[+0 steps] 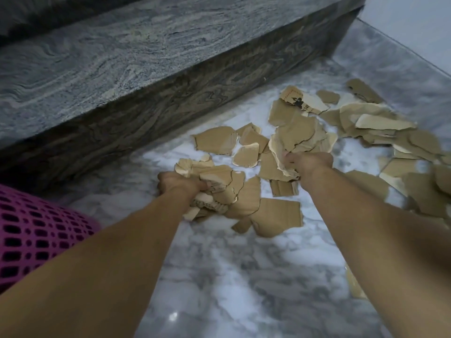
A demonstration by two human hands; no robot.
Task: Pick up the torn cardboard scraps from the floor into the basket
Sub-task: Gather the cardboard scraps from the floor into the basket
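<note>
Head view: my left hand (pixel 178 182) is curled tight round a bunch of scraps (pixel 214 186), and my right hand (pixel 310 164) pinches another bunch (pixel 292 140) just above the floor (pixel 219 276). More scraps lie scattered ahead and to the right. The pink basket (pixel 36 230) sits at my left, beside the step (pixel 122 69).

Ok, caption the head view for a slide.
Left hand and right hand each grip cardboard scraps beside the pink basket.

Dim, soft light; glare spot on floor (pixel 173 316); edges warped, blurred.
</note>
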